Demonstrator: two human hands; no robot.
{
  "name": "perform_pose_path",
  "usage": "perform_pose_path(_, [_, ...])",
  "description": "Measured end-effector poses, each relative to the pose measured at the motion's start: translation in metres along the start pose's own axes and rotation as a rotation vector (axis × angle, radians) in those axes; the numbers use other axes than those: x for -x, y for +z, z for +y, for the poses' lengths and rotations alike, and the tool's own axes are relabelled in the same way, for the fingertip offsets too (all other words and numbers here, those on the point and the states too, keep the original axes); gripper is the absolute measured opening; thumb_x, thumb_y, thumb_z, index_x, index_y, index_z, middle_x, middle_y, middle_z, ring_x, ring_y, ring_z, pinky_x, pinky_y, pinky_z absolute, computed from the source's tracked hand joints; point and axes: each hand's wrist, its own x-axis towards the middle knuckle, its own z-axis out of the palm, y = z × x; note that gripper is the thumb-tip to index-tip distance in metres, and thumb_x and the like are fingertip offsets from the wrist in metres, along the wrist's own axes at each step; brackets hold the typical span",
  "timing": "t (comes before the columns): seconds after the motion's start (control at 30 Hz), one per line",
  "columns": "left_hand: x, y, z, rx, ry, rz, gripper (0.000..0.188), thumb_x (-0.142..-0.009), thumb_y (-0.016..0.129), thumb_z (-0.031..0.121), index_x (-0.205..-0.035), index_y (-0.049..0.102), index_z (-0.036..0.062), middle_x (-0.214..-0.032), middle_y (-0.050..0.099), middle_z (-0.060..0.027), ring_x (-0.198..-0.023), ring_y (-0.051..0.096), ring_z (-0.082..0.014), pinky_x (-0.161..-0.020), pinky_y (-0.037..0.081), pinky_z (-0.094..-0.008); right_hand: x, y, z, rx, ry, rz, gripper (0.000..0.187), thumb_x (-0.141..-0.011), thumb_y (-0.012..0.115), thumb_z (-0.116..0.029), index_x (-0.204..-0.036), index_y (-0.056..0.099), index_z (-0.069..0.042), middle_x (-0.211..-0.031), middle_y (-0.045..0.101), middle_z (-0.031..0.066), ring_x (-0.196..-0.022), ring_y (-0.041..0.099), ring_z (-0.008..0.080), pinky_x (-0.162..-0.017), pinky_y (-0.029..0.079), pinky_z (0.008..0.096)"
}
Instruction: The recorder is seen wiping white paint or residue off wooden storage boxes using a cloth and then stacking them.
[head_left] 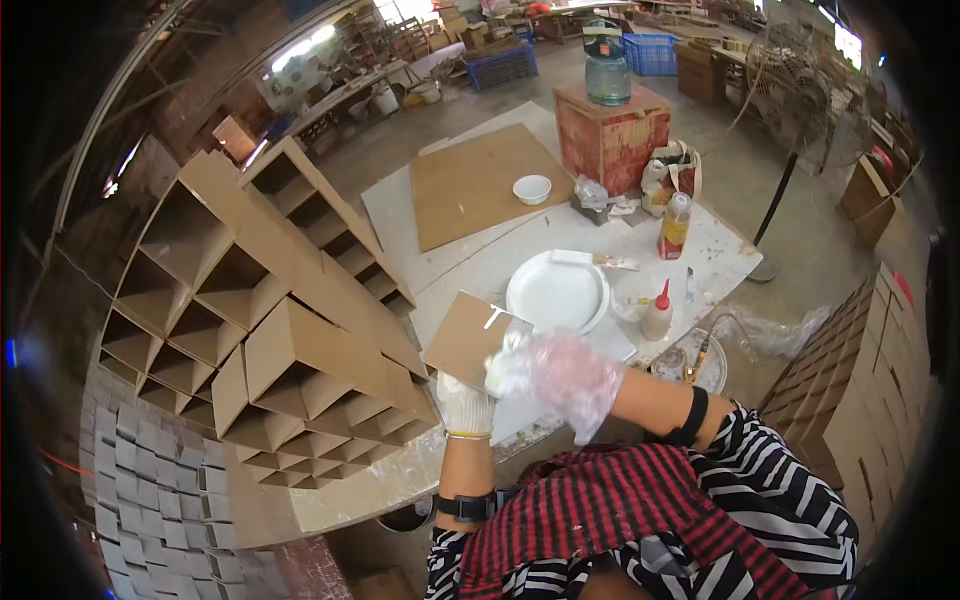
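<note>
My left hand (465,405), in a white knit glove, grips a brown square fibreboard piece (465,345) from below, holding it tilted over the table. A white streak of paint marks its upper right part. My right hand (572,375), under a clear plastic glove smeared with white, is closed at the right edge of the piece. Whitish stuff shows at its fingertips, but I cannot make out what they hold. Just beyond both hands sits a round white tray of white paint (556,292), with a flat brush (600,260) lying across its far rim.
Brown open boxes (310,340) are stacked at left, grey-white pieces (160,490) below them. On the table are a red-capped glue bottle (657,318), a taller bottle (675,228), a white bowl (532,189) and a brown board (470,195). More stacked boxes (850,400) stand right.
</note>
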Motion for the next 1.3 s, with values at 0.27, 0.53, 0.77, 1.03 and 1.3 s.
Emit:
perform_pose_path(0.27, [0.013, 0.016, 0.011, 0.254, -0.132, 0.331, 0.042, -0.099, 0.038, 0.031, -0.129, 0.047, 0.0025, -0.126, 0.053, -0.0118, -0.113, 0.052, -0.0258, -0.094, 0.044, -0.0362, 0.002, -0.079, 0.005, -0.304, 0.153, 0.209, 0.039, -0.078, 0.059, -0.016, -0.117, 0.062, -0.012, -0.115, 0.062, 0.0096, -0.107, 0.057, 0.0298, -0.095, 0.044, 0.0382])
perform_pose_path(0.53, [0.017, -0.010, 0.004, 0.098, -0.159, 0.405, 0.041, -0.099, 0.040, 0.031, -0.126, 0.049, 0.0025, -0.122, 0.057, -0.0101, -0.109, 0.055, -0.0247, -0.092, 0.046, -0.0342, -0.015, -0.074, -0.003, 0.056, -0.273, 0.110, 0.025, -0.082, 0.058, -0.021, -0.106, 0.064, -0.018, -0.095, 0.066, 0.0094, -0.091, 0.063, 0.0287, -0.081, 0.050, 0.0404])
perform_pose_path(0.77, [0.008, -0.020, 0.001, 0.207, -0.264, 0.374, 0.042, -0.098, 0.042, 0.032, -0.128, 0.047, 0.0037, -0.124, 0.055, -0.0113, -0.109, 0.056, -0.0251, -0.092, 0.049, -0.0391, -0.011, -0.061, 0.007, 0.170, -0.590, 0.209, 0.032, -0.074, 0.057, -0.013, -0.106, 0.062, -0.016, -0.091, 0.064, 0.0110, -0.084, 0.063, 0.0295, -0.076, 0.050, 0.0435])
perform_pose_path(1.03, [0.008, -0.020, 0.001, 0.179, -0.316, 0.371, 0.040, -0.099, 0.042, 0.032, -0.127, 0.049, 0.0044, -0.121, 0.057, -0.0099, -0.109, 0.056, -0.0235, -0.092, 0.047, -0.0360, -0.015, -0.067, -0.021, 0.101, -0.430, -0.151, 0.032, -0.075, 0.057, -0.017, -0.106, 0.062, -0.016, -0.097, 0.062, 0.0140, -0.090, 0.062, 0.0308, -0.078, 0.049, 0.0433])
perform_pose_path(1.3, [0.008, -0.018, 0.000, 0.141, -0.376, 0.341, 0.039, -0.099, 0.042, 0.032, -0.126, 0.050, 0.0049, -0.118, 0.058, -0.0086, -0.109, 0.056, -0.0222, -0.093, 0.046, -0.0334, -0.064, -0.073, -0.014, 0.155, -0.460, -0.058, 0.043, -0.068, 0.063, -0.019, -0.110, 0.057, -0.017, -0.101, 0.058, 0.0088, -0.098, 0.059, 0.0320, -0.078, 0.048, 0.0454])
